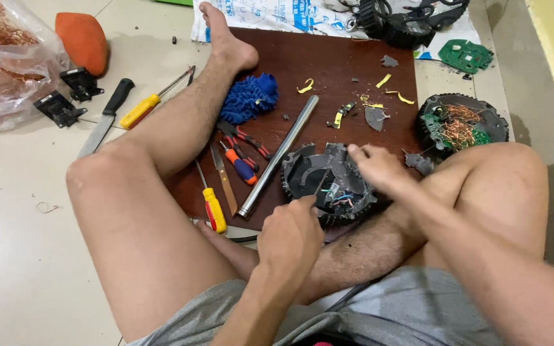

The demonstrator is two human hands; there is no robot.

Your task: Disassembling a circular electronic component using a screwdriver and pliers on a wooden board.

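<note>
Person sits on a tiled floor with legs spread around a dark red board (328, 57). Left hand (290, 236) is curled into a fist around a thin tool (320, 184), tip poking into a broken round black casing (328, 182) with wires showing inside. The casing lies on the board's near edge, against the right leg. Right hand (379, 168) rests on the casing's far rim, fingers bent and close together, seemingly pinching a bit of the shell (exact grip blurred, cannot tell for sure). Just left of the casing lies a steel tube (280, 154), then pliers (245, 138), a knife blade (224, 181), a yellow-handled screwdriver (213, 208). Blue mop-like cloth (249, 96) near the foot. A second round casing with copper winding (460, 125) sits off the board, right.
</note>
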